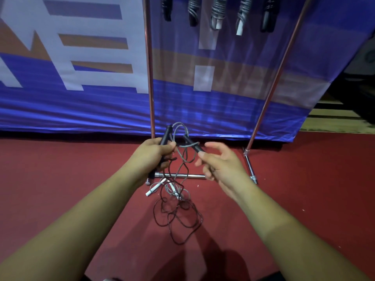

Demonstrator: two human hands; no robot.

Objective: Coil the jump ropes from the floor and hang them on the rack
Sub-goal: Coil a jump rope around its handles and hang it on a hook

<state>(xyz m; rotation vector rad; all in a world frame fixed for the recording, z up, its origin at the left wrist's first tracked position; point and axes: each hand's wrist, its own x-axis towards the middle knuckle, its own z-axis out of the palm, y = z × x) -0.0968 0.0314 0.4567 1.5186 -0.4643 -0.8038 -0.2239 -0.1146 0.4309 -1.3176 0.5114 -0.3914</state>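
Observation:
A jump rope with two black handles is in my hands. My left hand [155, 154] grips one black handle [166, 134] upright. My right hand [219, 162] pinches the other black handle [191, 144] between thumb and forefinger. The dark cord [178, 220] hangs from the handles and lies in loose loops on the red floor. A second rope with white handles [155, 187] lies tangled on the floor under my hands. Several coiled ropes [218, 13] hang at the top of the metal rack [149, 67].
The rack's two slanted poles stand on floor bars [180, 175] just beyond my hands, its right foot [250, 169] off to the right. A blue banner [81, 98] with white letters hangs behind the rack. Red carpet [304, 189] covers the floor.

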